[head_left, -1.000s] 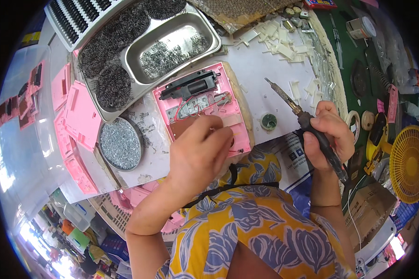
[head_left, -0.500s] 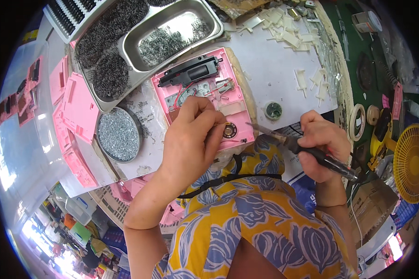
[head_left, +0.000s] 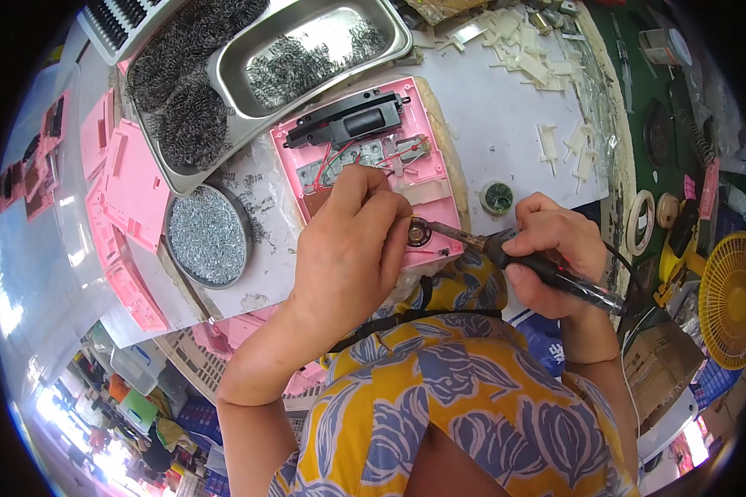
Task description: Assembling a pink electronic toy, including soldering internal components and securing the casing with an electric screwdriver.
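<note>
White worktable [head_left: 506, 108] fills the upper part of the view, crowded with parts, and on it, close to the person's body, lies the open pink plastic housing [head_left: 365, 157] with a black module, red wires and a small round speaker [head_left: 419, 233] at its near edge. It looks light and stiff, but the thin wires and solder points inside seem fragile, so I judge it is best held by the outer walls or pressed flat on a bare part, not by the wiring. The left hand [head_left: 348, 248] rests on the housing with fingers curled together, the tips pressing down just beside the speaker; whether they pinch a wire I cannot tell. The right hand [head_left: 555, 253] is closed around the black handle of a soldering iron [head_left: 514, 257], whose tip touches the speaker area. Just beside the housing stands a small round tin [head_left: 498, 198]. Further left are a round dish of small screws [head_left: 209, 235], a steel tray of springs [head_left: 307, 58], and stacked pink covers [head_left: 128, 190]. A yellow fan [head_left: 728, 298] stands at the right.
</note>
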